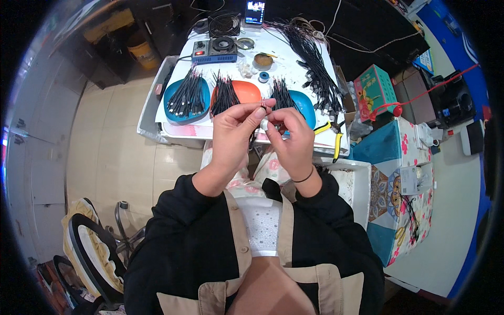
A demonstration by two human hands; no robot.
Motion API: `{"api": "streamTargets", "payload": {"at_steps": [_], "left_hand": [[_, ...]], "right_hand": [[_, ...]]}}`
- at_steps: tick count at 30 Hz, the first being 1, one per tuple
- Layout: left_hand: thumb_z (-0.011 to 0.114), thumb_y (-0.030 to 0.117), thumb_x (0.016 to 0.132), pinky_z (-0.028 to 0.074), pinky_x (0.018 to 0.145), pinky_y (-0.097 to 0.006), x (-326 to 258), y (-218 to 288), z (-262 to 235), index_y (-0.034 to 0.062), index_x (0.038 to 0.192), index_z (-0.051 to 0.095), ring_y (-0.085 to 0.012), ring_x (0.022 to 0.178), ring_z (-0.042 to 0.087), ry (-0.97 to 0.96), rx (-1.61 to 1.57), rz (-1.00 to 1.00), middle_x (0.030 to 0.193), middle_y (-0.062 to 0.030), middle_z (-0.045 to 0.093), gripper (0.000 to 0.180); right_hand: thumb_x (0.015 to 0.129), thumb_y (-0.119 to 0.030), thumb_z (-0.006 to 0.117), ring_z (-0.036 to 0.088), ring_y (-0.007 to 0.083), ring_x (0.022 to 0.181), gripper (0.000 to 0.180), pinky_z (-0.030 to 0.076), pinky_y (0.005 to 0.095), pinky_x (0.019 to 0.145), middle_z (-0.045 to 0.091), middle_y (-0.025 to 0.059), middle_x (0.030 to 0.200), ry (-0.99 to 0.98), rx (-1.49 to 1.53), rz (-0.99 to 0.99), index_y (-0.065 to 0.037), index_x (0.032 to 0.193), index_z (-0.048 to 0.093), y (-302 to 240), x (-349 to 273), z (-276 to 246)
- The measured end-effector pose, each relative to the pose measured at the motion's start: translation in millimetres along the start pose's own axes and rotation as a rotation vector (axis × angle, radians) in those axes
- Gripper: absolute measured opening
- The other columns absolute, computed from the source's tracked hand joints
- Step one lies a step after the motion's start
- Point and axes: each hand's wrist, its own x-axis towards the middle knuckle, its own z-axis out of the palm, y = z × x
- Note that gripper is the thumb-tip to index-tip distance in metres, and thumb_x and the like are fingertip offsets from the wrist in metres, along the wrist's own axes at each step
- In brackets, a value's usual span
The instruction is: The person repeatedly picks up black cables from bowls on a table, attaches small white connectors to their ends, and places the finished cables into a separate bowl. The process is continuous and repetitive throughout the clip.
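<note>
At the frame's centre, the left hand (234, 126) and right hand (290, 137) both pinch one thin black wire (263, 109) between fingertips, seemingly by its end, above three plates, two blue plates (173, 94) flanking one orange plate (249, 90), each heaped with black wires.

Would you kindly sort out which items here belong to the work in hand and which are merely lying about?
In use:
- left hand and right hand, pinching a thin black wire piece
- blue dish, orange dish and second blue dish, each holding black wire pieces
- long cable bundle

Lying about:
- small fan
- phone
- yellow-handled pliers
- green box
</note>
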Motion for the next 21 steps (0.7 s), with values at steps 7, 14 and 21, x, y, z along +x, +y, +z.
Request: {"api": "streamTargets", "payload": {"at_steps": [7,14,21], "left_hand": [[0.058,0.005,0.093,0.052,0.072,-0.023,-7,1,-3,-0.0055,0.104,0.062,-0.0115,0.076,0.063,-0.090,0.174,0.063,0.091,-0.0134,0.069,0.016],[0.055,0.005,0.094,0.038,0.053,-0.017,-8,2,-7,-0.0060,0.101,0.061,-0.0056,0.059,0.049,-0.168,0.078,-0.094,0.077,-0.0076,0.064,0.015],[0.054,0.005,0.094,0.033,0.051,-0.018,-5,-3,-11,-0.0064,0.099,0.060,-0.0054,0.056,0.043,-0.224,-0.141,-0.296,0.075,-0.0075,0.062,0.014]], "right_hand": [[0.086,-0.004,0.067,0.060,0.0065,0.080,0.014,0.048,0.0200,0.071,0.064,0.0030,0.090,-0.155,0.408,0.248,0.003,0.098,0.063,2,21,-29],[0.090,-0.010,0.064,0.058,0.0050,0.072,0.015,0.044,0.0171,0.061,0.065,0.0026,0.086,-0.213,0.619,0.434,0.000,0.102,0.061,8,19,-23],[0.092,-0.016,0.062,0.053,0.0040,0.068,0.020,0.037,0.0148,0.055,0.061,0.0015,0.087,-0.199,0.848,0.584,-0.004,0.107,0.057,18,7,-18]]}}
